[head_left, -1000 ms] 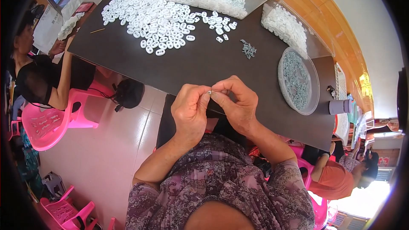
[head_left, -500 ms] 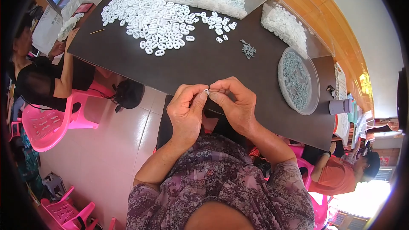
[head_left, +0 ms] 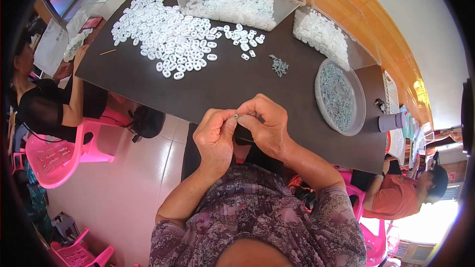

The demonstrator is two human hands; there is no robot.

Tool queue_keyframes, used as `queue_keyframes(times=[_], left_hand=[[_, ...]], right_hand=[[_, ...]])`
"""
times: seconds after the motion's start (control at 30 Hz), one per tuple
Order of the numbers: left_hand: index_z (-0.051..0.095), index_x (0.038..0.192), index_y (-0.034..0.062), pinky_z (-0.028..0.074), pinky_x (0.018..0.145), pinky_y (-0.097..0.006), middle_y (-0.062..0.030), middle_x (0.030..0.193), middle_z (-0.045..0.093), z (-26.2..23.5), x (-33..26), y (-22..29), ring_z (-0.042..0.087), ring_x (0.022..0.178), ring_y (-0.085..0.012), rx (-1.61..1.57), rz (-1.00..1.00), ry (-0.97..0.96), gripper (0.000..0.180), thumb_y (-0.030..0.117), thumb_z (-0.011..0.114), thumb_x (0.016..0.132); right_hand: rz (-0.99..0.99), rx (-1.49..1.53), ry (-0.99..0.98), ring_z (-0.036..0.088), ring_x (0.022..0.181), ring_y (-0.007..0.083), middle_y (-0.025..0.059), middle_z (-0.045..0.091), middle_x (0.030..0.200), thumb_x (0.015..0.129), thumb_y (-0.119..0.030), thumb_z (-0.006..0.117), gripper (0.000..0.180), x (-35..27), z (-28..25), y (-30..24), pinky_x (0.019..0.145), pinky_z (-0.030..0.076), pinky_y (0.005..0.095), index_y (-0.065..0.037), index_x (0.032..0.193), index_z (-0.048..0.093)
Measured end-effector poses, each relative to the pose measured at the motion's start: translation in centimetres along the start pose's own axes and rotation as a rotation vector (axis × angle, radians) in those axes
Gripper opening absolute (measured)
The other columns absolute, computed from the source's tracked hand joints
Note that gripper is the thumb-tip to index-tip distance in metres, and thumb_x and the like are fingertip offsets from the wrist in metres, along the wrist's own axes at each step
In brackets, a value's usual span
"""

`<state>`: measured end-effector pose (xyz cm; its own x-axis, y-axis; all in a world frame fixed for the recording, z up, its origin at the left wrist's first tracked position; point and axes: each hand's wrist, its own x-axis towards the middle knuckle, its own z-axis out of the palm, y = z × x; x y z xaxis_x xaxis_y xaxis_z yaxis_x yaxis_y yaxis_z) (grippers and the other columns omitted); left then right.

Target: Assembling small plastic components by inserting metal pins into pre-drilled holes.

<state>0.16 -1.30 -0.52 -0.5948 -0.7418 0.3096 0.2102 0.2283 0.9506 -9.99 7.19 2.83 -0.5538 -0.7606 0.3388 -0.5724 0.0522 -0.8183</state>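
Observation:
My left hand [head_left: 215,138] pinches a small white plastic piece [head_left: 235,116] between thumb and forefinger, mostly covered by the fingertips. My right hand [head_left: 267,122] is closed in a pinch against it; whatever those fingers hold is hidden. Both hands meet just off the near edge of the dark table [head_left: 208,94]. Beyond them lies a wide heap of white oval two-holed pieces [head_left: 166,34], with a smaller cluster of similar pieces [head_left: 245,42] to its right. A little pile of grey-green slivers [head_left: 279,66] sits closer to my right hand.
A round clear tray [head_left: 363,113] holds more grey-green slivers. Clear bins with white pieces [head_left: 232,2] stand at the back. A thin brown stick [head_left: 108,52] lies at left, a lilac cup [head_left: 392,122] at right. People sit at left [head_left: 44,94] and right [head_left: 396,195].
The view has shifted, so the table things appear lower and farther left. My hands remain pinched together, and less of the white piece shows between my fingertips.

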Motion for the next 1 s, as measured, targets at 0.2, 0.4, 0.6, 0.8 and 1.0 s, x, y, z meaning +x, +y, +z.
queue_keyframes(times=[0.2, 0.4, 0.6, 0.8, 1.0], left_hand=[[0.063, 0.091, -0.0035, 0.043, 0.058, -0.021, -0.003, 0.08, 0.056, 0.2, 1.4, -0.8, 0.052, 0.066, -0.0076, -0.19, -0.162, -0.036, 0.008, -0.001, 0.061, 0.084], [0.063, 0.095, -0.0039, 0.045, 0.059, -0.02, -0.0026, 0.082, 0.06, 0.2, 3.1, -1.8, 0.053, 0.066, -0.007, -0.438, -0.296, 0.012, 0.012, 0.003, 0.061, 0.086], [0.064, 0.096, -0.0032, 0.045, 0.059, -0.02, -0.0013, 0.083, 0.059, 0.4, 3.1, -2.2, 0.052, 0.067, -0.0064, -0.358, -0.226, -0.009, 0.012, 0.004, 0.061, 0.086], [0.064, 0.095, -0.0043, 0.045, 0.06, -0.02, -0.0014, 0.082, 0.054, 0.2, 3.0, -2.2, 0.052, 0.068, -0.0067, -0.371, -0.188, -0.012, 0.012, 0.003, 0.062, 0.086], [0.064, 0.095, -0.0044, 0.045, 0.06, -0.02, -0.0016, 0.082, 0.054, 0.2, 3.0, -2.1, 0.052, 0.068, -0.0069, -0.365, -0.184, -0.013, 0.012, 0.002, 0.062, 0.085]], right_hand=[[0.075, -0.049, -0.071, 0.055, 0.067, 0.0099, 0.0045, 0.058, 0.078, 0.075, -0.003, 0.067, 0.012, 1.8, -1.2, -0.2, 0.061, 0.044, 0.0244, -0.002, 0.086, 0.063], [-0.02, -0.36, 0.064, 0.058, 0.071, 0.0184, 0.0091, 0.061, 0.072, 0.075, -0.01, 0.065, 0.011, 8.3, -3.4, 4.6, 0.064, 0.045, 0.0297, -0.001, 0.082, 0.065], [-0.128, -0.738, 0.06, 0.057, 0.071, 0.0315, 0.016, 0.061, 0.072, 0.073, -0.02, 0.066, 0.018, 12.9, -2.2, 8.0, 0.065, 0.045, 0.0413, -0.002, 0.074, 0.064], [-0.15, -0.909, -0.052, 0.057, 0.071, 0.0378, 0.0188, 0.06, 0.07, 0.075, -0.02, 0.062, 0.021, 14.5, -1.7, 9.6, 0.063, 0.044, 0.0473, 0.0, 0.067, 0.061], [-0.083, -0.661, 0.013, 0.058, 0.061, 0.0282, 0.0164, 0.062, 0.068, 0.077, -0.018, 0.061, 0.021, 14.1, -3.5, 9.0, 0.057, 0.045, 0.0409, 0.001, 0.069, 0.061]])
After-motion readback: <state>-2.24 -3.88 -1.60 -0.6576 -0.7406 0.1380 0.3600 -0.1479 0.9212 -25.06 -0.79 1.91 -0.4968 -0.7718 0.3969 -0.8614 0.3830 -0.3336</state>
